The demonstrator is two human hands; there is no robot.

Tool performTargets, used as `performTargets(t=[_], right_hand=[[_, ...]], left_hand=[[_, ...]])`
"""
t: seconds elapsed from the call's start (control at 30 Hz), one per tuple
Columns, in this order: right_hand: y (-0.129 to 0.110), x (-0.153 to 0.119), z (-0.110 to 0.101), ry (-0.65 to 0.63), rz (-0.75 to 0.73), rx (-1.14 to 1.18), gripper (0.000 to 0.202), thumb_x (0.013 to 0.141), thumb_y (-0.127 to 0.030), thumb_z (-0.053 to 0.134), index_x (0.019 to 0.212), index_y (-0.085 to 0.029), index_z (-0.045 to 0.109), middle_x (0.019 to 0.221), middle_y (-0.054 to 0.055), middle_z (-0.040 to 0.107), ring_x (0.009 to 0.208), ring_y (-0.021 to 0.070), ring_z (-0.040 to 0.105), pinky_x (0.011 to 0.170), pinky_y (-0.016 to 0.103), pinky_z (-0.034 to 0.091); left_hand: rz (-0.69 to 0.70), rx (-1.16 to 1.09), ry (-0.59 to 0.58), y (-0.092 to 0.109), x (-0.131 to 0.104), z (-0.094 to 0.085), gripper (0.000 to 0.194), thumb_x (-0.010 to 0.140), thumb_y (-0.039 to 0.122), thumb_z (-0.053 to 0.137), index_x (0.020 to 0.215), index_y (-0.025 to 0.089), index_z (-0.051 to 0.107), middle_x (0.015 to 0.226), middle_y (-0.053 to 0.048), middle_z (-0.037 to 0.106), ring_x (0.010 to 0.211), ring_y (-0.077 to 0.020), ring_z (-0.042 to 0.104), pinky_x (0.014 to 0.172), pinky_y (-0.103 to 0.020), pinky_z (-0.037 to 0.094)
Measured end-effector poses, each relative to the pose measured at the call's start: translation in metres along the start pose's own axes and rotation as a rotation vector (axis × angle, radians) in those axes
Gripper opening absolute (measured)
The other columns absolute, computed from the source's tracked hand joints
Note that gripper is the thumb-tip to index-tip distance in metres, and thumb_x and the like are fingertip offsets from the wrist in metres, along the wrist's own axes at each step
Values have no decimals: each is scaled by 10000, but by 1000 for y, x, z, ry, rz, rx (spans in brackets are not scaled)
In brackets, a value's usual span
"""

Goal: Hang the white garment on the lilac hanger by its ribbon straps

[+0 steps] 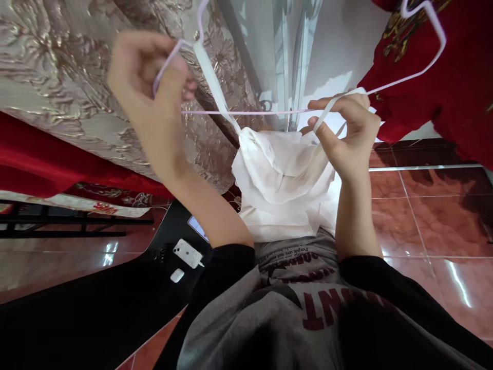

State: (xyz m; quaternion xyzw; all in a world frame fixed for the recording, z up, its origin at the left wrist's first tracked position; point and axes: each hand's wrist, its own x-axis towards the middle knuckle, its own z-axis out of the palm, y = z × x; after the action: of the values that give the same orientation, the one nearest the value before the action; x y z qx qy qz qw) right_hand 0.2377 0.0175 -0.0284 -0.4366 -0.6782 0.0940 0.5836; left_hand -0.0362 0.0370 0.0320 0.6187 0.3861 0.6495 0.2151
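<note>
A thin lilac clothes hanger (246,112) stretches across in front of me, its top out of view. My left hand (157,87), slightly blurred, curls around the hanger's left corner. One white strap of a white garment (285,174) hangs from the hanger's left notch, close to those fingers. My right hand (346,128) grips the other white strap (327,110), which loops over its fingers near the bar's right part. The rest of the garment droops in soft folds below the bar, in front of my torso.
Shiny embossed beige fabric (50,67) fills the upper left, with red cloth (46,159) below it. Another red garment (454,82) hangs at right. A black surface (115,298) bears a white phone (187,253) and a small white case (177,276). Reddish tiles (442,221) cover the floor.
</note>
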Motion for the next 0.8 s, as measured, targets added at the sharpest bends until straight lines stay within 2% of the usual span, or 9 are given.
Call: performTargets(t=[0.07, 0.1, 0.23, 0.33, 0.43, 0.57, 0.7, 0.73, 0.8], right_hand=[[-3, -1, 2, -10, 0, -1, 235, 847, -533, 680, 977, -346, 737, 960, 6, 737, 1021, 232, 632, 1064, 521, 453], [-4, -1, 4, -19, -2, -4, 219, 852, -516, 680, 982, -348, 735, 994, 4, 740, 1042, 231, 637, 1076, 523, 454], [-1, -1, 4, -37, -67, 9, 169, 886, -410, 666, 1036, -355, 720, 1107, -20, 736, 1124, 214, 659, 1166, 543, 423], [17, 1, -14, 162, -192, 86, 251, 880, -346, 676, 1128, -337, 710, 1171, -2, 717, 1169, 220, 669, 1108, 502, 497], [41, 9, -50, 321, -272, 79, 500, 787, -307, 777, 1275, -286, 669, 1325, 60, 649, 1302, 270, 601, 1104, 458, 511], [47, 34, -98, 22, -312, -75, 756, 744, -191, 789, 1445, -290, 521, 1497, 32, 506, 1467, 264, 436, 1244, 413, 398], [16, 61, -111, -280, -140, -133, 752, 656, 53, 725, 1303, -317, 623, 1287, 24, 653, 1210, 192, 647, 1045, 346, 558], [7, 64, -110, -312, -57, -179, 709, 652, 60, 733, 1249, -312, 649, 1237, 25, 678, 1158, 181, 671, 1004, 340, 577], [-10, 65, -107, -205, 96, -262, 497, 726, -18, 746, 1129, -303, 692, 1163, 25, 702, 1139, 169, 679, 971, 344, 595]], left_hand=[[-51, -269, 268, -15, -18, 14, 127, 1046, 56, 522, 999, 158, 583, 771, -11, 655, 688, -145, 668, 660, -242, 566], [-139, -372, 291, -21, -26, 23, 118, 1084, 125, 482, 1023, 170, 572, 817, -24, 682, 735, -148, 692, 705, -254, 577], [-228, -459, 268, -32, -46, 52, 339, 1130, 223, 328, 885, 189, 560, 826, -50, 711, 782, -161, 718, 775, -284, 589], [-236, -452, 292, -30, -46, 58, 393, 1133, 218, 291, 822, 196, 530, 767, -42, 704, 660, -144, 685, 704, -261, 576], [-248, -459, 301, -27, -43, 55, 427, 1128, 171, 272, 795, 200, 538, 741, -45, 699, 594, -140, 649, 642, -250, 548], [-241, -490, 283, -26, -44, 56, 453, 1122, 148, 272, 776, 210, 557, 736, -43, 696, 585, -150, 627, 649, -279, 538], [-246, -493, 301, -26, -45, 57, 450, 1119, 137, 283, 766, 217, 551, 710, -21, 676, 555, -139, 586, 636, -278, 524], [-232, -498, 305, -26, -45, 56, 447, 1117, 137, 289, 766, 216, 554, 712, -24, 678, 559, -141, 587, 636, -279, 520], [-215, -508, 302, -26, -44, 54, 440, 1117, 147, 305, 768, 216, 564, 727, -36, 686, 576, -150, 597, 644, -285, 514]])
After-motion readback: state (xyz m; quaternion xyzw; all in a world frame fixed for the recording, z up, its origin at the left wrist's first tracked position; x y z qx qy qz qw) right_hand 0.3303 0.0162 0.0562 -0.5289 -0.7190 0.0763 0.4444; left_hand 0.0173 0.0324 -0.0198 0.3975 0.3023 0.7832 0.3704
